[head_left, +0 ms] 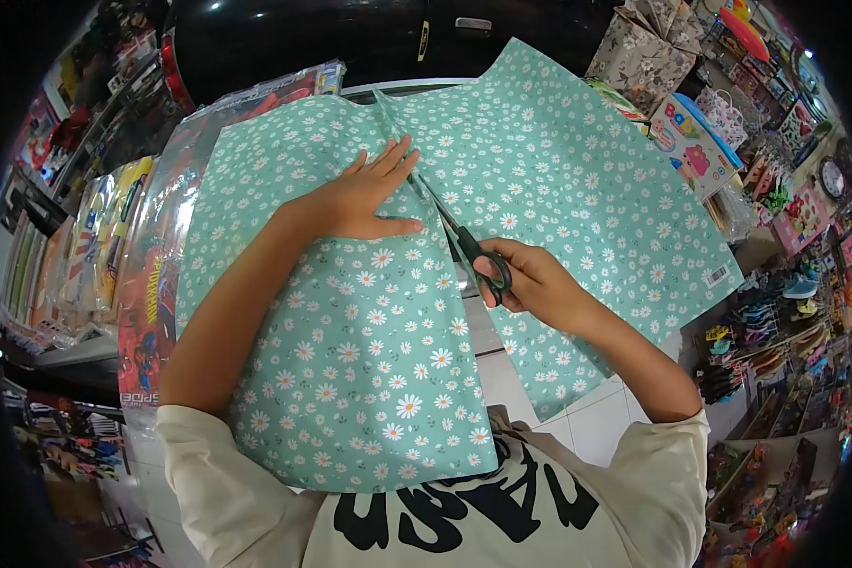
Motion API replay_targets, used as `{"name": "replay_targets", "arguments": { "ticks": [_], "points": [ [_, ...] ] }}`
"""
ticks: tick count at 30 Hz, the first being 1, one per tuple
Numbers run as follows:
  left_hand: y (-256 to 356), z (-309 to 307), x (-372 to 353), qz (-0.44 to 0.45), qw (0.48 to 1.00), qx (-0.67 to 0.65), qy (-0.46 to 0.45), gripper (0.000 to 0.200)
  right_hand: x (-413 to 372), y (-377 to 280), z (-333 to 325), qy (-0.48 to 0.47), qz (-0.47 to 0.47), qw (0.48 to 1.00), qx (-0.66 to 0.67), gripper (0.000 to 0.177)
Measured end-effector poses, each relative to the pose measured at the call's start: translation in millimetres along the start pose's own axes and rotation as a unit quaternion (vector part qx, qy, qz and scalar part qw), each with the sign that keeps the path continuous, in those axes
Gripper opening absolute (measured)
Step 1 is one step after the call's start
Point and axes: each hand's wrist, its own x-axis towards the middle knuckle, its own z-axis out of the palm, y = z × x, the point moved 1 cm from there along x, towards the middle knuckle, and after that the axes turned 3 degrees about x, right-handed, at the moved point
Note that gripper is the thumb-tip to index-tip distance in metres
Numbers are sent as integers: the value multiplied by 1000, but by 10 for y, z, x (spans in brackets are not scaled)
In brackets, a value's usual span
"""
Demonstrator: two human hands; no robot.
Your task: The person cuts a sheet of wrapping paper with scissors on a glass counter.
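A large sheet of green wrapping paper (341, 331) printed with white daisies spreads in front of me, its near edge hanging down against my shirt. A long cut runs up from that edge and splits the sheet into two flaps. My left hand (367, 196) lies flat on the left flap with its fingers spread, just left of the cut. In my right hand (530, 282) is a pair of scissors (469, 243) with black handles, my fingers through the loops. Their blades sit at the top of the cut, close to my left fingertips.
Plastic-wrapped packages (151, 293) lie at the left under the paper's edge. A colourful boxed toy (693, 142) and a floral gift bag (644, 52) stand at the right back. Shelves of small goods (786, 331) line the right side. A box cutter (423, 41) rests on the black surface behind.
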Motion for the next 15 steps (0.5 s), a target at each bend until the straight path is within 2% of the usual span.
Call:
{"name": "replay_targets", "arguments": {
  "ticks": [9, 15],
  "points": [
    [-6, 3, -5, 8, 1000, -1, 13, 93, 98, -39, -31, -19, -6, 999, 38, 36],
    [16, -29, -9, -5, 1000, -13, -12, 90, 88, -60, -14, 2, -21, 1000, -3, 36]
  ]
}}
